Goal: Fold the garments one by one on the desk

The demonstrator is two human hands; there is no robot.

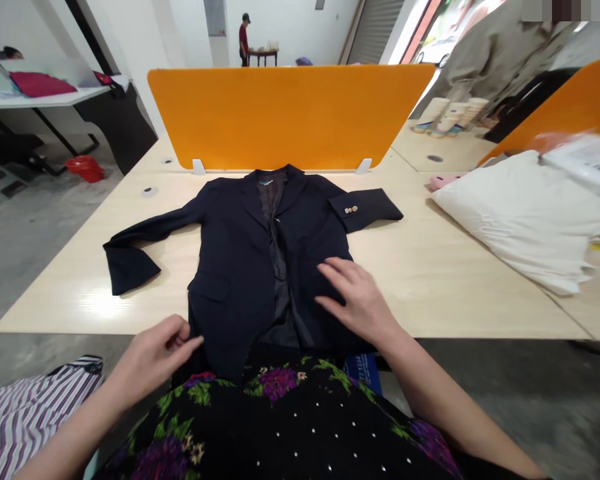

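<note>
A dark navy blazer [235, 247] lies front up on the table, its collar towards the orange panel and its lower hem by the near edge. The front hangs slightly apart, showing dark lining. One sleeve stretches out to the left with its end bent down; the right sleeve is folded outward, showing metal cuff buttons [351, 210]. My left hand [157, 350] is beside the lower left edge, fingers loosely curled with a gap between them and a fingertip at the cloth. Over the lower right front, my right hand [357, 293] has its fingers spread; whether it touches the cloth is unclear.
An orange divider [290, 117] stands at the back of the pale table [460, 280]. To the right lie a white plastic bag [525, 220] and stacked paper cups [453, 117], near another person [500, 60]. Striped cloth [40, 413] is at lower left; a red bin [85, 168] stands beyond.
</note>
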